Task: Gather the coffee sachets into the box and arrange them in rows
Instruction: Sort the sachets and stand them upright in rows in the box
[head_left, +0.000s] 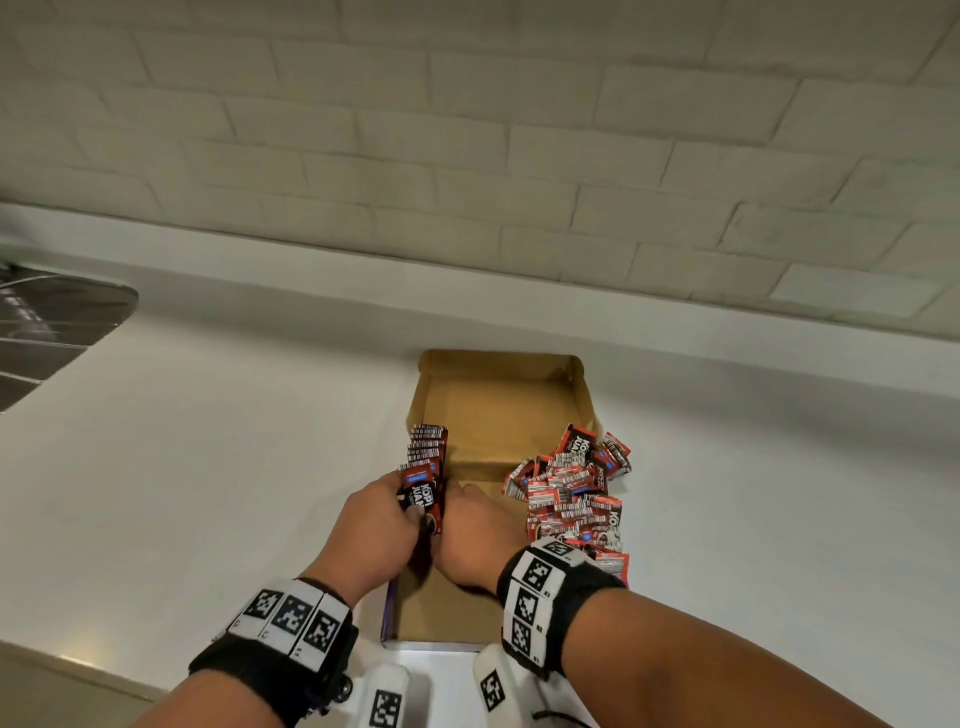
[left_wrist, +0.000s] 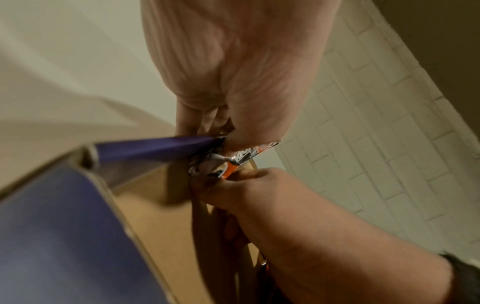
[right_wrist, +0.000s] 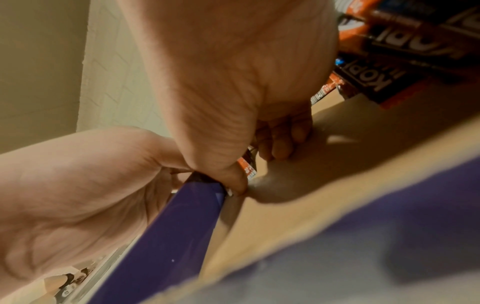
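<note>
An open cardboard box (head_left: 493, 405) with a purple outside (right_wrist: 182, 226) lies on the white counter. A row of red-and-black coffee sachets (head_left: 428, 452) stands on edge along its left wall. My left hand (head_left: 376, 525) and right hand (head_left: 475, 525) both grip the near end of that row, pinching a sachet (left_wrist: 228, 162) between them at the box's left wall. The right hand's thumb and fingers (right_wrist: 280, 135) curl round the sachets' edges (right_wrist: 248, 167). A loose heap of sachets (head_left: 571, 493) fills the box's right side.
The white counter (head_left: 208, 467) spreads to the left, with a metal sink (head_left: 47, 322) at the far left. A light brick wall (head_left: 467, 130) stands behind the box. The box's floor (head_left: 447, 613) is bare near me.
</note>
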